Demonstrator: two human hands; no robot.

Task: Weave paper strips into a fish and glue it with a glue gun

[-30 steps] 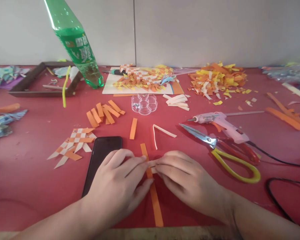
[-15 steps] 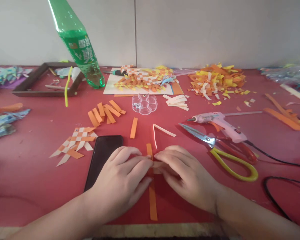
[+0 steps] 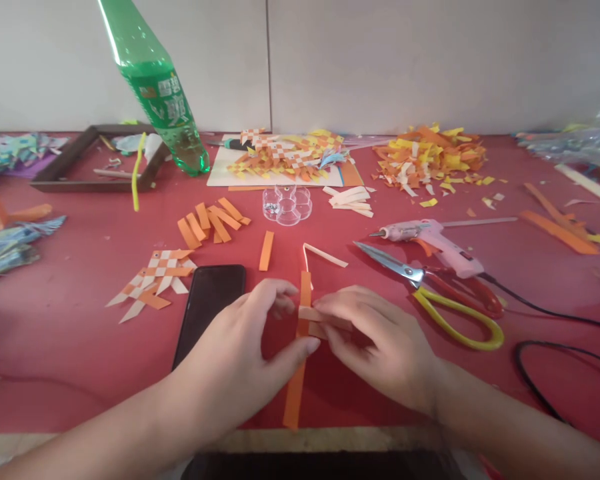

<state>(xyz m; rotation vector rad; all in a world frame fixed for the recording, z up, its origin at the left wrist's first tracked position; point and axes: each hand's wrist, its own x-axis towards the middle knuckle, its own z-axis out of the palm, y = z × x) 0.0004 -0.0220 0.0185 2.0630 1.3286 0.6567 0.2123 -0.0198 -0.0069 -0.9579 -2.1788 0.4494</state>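
Note:
Between my hands an orange paper strip (image 3: pixel 294 393) runs lengthwise toward me, with a pale cream paper strip (image 3: pixel 307 313) folded around it. My right hand (image 3: pixel 380 333) pinches the cream strip's ends at the right of the crossing. With its thumb and fingers spread apart, my left hand (image 3: pixel 245 340) is open; only the thumb tip touches the strips near the crossing. A folded cream strip (image 3: pixel 327 256) and a short orange strip (image 3: pixel 267 251) lie just beyond. Left of my left hand are a black phone (image 3: pixel 210 307) and woven paper fish (image 3: pixel 155 277).
Scissors (image 3: pixel 410 273) and a pink glue gun (image 3: pixel 440 243) with a black cord lie at right. Farther back are a clear flower-shaped case (image 3: pixel 287 205), orange strips (image 3: pixel 213 222), cream strips (image 3: pixel 350 199), a scrap pile (image 3: pixel 430 160), a green bottle (image 3: pixel 165 107) and a dark frame (image 3: pixel 90 187).
My left fingers have lifted away from the crossing and spread apart. The orange strip's near end has swung left, while my right hand keeps its pinch. The view has shifted slightly.

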